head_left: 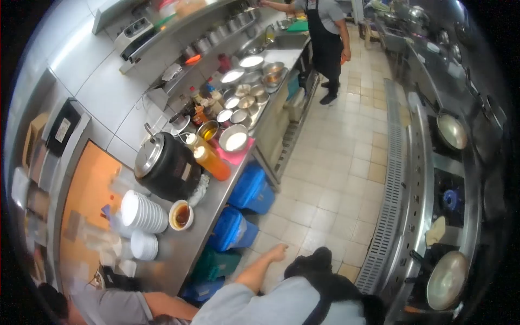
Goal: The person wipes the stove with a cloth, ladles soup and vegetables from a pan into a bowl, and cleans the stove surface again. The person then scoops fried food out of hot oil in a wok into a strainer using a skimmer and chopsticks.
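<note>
My left hand (278,252) hangs over the tiled floor at the lower middle, its fingers curled in, with nothing visible in them. My right hand is not in view. To the left stands a steel counter (187,254) with a small bowl of brown sauce (181,215), stacked white bowls (143,211), a black soup kettle (170,168) and an orange squeeze bottle (214,164). My hand is apart from all of these. Below the counter's edge are blue bins (252,189).
A person in a black apron (324,40) stands at the far sink. Another person's forearm (170,306) is at the bottom left. On the right, a stove (414,206) holds pans (447,280) and a lit blue burner (450,199). A floor grate (389,200) runs alongside.
</note>
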Action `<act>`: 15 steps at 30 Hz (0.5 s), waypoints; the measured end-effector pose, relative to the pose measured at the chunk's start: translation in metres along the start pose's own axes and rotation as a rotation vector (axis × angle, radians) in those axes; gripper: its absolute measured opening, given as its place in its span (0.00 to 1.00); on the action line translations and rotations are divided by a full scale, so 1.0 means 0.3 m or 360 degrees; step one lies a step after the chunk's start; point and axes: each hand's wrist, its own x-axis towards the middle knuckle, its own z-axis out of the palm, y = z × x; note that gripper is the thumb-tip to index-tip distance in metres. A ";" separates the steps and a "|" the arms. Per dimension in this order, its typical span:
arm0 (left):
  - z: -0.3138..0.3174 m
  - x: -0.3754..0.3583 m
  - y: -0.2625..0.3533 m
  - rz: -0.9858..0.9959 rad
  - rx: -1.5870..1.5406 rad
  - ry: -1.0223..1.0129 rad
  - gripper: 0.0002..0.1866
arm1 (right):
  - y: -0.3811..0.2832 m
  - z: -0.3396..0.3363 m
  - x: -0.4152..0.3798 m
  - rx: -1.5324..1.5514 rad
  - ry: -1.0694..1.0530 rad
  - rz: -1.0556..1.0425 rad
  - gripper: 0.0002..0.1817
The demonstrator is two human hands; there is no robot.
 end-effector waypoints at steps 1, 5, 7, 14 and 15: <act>-0.043 0.011 -0.051 -0.0094 0.0128 0.0040 0.33 | -0.067 0.020 0.061 0.0000 -0.0046 -0.0042 0.16; -0.235 -0.061 -0.068 -0.0289 0.0297 0.0177 0.30 | -0.243 0.114 0.304 0.0104 -0.0033 -0.0238 0.16; -0.280 -0.051 -0.064 -0.0408 0.0349 0.0256 0.30 | -0.316 0.113 0.333 0.0206 0.0102 -0.0308 0.15; -0.259 0.080 -0.053 -0.0387 -0.0167 0.0362 0.29 | -0.570 0.143 0.380 0.0060 -0.0194 -0.0235 0.14; -0.255 0.108 -0.038 -0.0341 -0.0203 0.0373 0.29 | -0.628 0.142 0.374 0.0012 -0.0227 -0.0299 0.14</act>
